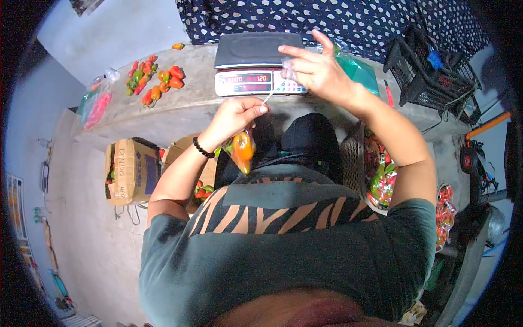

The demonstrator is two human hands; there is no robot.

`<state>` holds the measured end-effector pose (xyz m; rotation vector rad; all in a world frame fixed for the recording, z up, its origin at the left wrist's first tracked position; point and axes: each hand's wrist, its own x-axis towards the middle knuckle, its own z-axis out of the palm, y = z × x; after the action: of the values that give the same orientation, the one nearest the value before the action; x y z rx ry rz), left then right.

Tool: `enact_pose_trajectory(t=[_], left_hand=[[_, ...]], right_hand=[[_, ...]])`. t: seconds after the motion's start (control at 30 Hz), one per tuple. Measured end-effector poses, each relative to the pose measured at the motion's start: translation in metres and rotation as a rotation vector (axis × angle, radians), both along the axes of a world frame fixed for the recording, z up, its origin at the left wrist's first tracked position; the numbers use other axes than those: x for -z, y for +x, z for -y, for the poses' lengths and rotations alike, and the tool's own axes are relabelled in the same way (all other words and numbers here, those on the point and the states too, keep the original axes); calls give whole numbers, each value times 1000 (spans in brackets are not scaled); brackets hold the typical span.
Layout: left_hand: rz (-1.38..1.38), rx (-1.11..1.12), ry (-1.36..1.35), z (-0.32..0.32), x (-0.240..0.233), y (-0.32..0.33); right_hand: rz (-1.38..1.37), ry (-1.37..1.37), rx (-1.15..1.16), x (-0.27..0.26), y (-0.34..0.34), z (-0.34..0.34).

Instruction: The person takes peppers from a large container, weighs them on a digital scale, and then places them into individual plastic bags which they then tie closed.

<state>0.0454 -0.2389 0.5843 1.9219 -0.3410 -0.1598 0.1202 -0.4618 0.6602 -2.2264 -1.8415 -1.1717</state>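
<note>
My left hand (pixel 241 114), with a dark beaded bracelet at the wrist, pinches the neck of a clear plastic bag. Orange peppers (pixel 244 147) hang in that bag just below my fingers, over my lap. A thin twisted white strand (pixel 268 96), apparently the bag's drawn-out plastic, runs up from my left fingers toward my right hand (pixel 316 67). The right hand is raised in front of a digital scale (pixel 261 83), with thumb and index finger spread and the other fingers curled on crumpled clear plastic (pixel 288 69). The scale's grey pan (pixel 255 51) bears nothing visible.
Red, orange and green peppers (pixel 153 79) lie in groups on the concrete counter (pixel 196 69). Plastic bags (pixel 98 106) rest at its left end, black crates (pixel 429 73) at its right. Below stand a cardboard box (pixel 130 171) and a basket (pixel 352 163) of bagged peppers.
</note>
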Motion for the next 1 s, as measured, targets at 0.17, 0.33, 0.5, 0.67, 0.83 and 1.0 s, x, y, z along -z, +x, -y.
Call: enact_pose_trajectory(t=[0.17, 0.33, 0.5, 0.67, 0.83, 1.0], left_hand=[[195, -130, 220, -5, 11, 21], [502, -170, 267, 15, 18, 29], [56, 168, 174, 32, -9, 11], [687, 69, 331, 13, -8, 51], [685, 457, 666, 36, -6, 81], [233, 889, 337, 41, 8, 101]], right_hand=[[258, 32, 90, -22, 18, 3], [223, 17, 166, -49, 29, -11], [96, 106, 199, -24, 32, -24], [-5, 17, 78, -48, 0, -11], [-85, -189, -76, -61, -4, 2], [-16, -162, -53, -71, 4, 0]])
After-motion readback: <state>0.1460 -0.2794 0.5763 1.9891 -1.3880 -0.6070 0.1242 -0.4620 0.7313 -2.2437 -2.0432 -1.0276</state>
